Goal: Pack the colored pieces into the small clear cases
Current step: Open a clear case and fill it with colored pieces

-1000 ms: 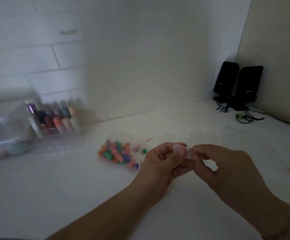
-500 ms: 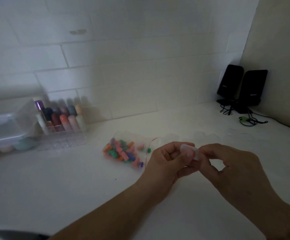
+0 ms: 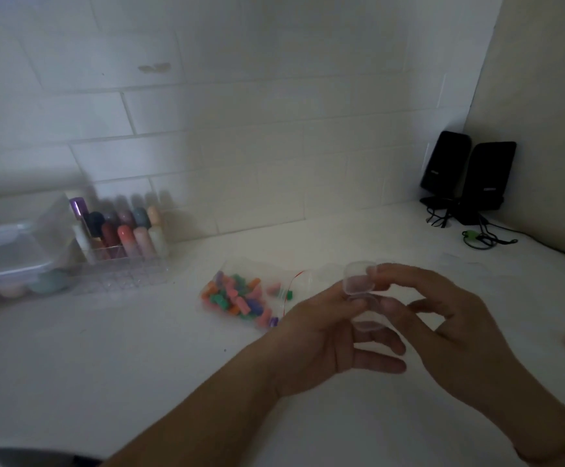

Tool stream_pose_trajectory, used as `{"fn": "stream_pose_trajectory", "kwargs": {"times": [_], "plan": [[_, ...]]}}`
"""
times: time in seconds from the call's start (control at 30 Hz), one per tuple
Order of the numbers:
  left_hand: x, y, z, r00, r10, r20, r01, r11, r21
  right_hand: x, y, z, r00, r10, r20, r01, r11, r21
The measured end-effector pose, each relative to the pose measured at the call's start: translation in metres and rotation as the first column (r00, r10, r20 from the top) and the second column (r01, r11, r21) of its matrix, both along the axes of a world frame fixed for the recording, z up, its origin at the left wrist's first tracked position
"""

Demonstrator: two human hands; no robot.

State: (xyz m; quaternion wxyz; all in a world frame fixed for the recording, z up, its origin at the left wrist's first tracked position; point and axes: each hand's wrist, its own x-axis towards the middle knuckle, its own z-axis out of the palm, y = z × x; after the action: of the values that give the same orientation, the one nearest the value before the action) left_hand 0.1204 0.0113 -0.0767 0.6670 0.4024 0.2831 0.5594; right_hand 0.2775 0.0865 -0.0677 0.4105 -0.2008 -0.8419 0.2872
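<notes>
Since the last frame I see the small clear case (image 3: 358,281) hinged open, lid up. Left hand (image 3: 325,335) and right hand (image 3: 449,325) each pinch it above the matte white counter (image 3: 139,365). Clear zip bag (image 3: 250,294) of stubby colored pieces (image 3: 237,298) lies just left.

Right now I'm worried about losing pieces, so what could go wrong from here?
1. The case is open and held above the counter only by fingertips of the left hand and right hand; it could slip or snap shut.
2. The bag of pieces lies to the left of both hands; a piece could drop on the way over.
3. Dim light makes clear plastic hard to see.
</notes>
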Motion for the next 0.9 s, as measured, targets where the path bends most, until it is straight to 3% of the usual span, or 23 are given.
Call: {"fn": "stream_pose_trajectory", "kwargs": {"times": [0.1,0.2,0.27,0.37,0.53,0.63,0.9], "plan": [[-0.018,-0.008,0.014,0.995,0.034,0.089,-0.034,0.999,0.002,-0.004,-0.008,-0.003,0.998,0.043,-0.049,-0.046,0.997,-0.061],[-0.054,-0.015,0.029,0.945,0.256,0.203,-0.271,0.961,0.052,-0.01,-0.01,-0.004,0.999,-0.025,-0.044,0.021,0.996,-0.085],[-0.085,-0.019,0.033,0.858,0.426,0.288,-0.462,0.884,0.071,-0.017,-0.006,-0.007,0.992,-0.036,0.121,0.045,0.996,-0.073],[-0.118,-0.023,0.027,0.771,0.527,0.358,-0.585,0.808,0.07,-0.042,0.002,-0.012,0.906,0.01,0.423,-0.006,1.0,-0.009],[-0.127,-0.021,0.018,0.708,0.582,0.399,-0.634,0.774,-0.004,-0.103,0.013,-0.017,0.883,0.051,0.466,-0.05,0.999,-0.016],[-0.126,-0.016,0.015,0.669,0.618,0.413,-0.642,0.76,-0.097,-0.126,0.015,-0.022,0.87,0.14,0.473,-0.095,0.988,-0.117],[-0.127,-0.012,0.01,0.675,0.622,0.396,-0.615,0.772,-0.163,-0.134,0.013,-0.025,0.814,0.218,0.538,-0.103,0.967,-0.235]]}}
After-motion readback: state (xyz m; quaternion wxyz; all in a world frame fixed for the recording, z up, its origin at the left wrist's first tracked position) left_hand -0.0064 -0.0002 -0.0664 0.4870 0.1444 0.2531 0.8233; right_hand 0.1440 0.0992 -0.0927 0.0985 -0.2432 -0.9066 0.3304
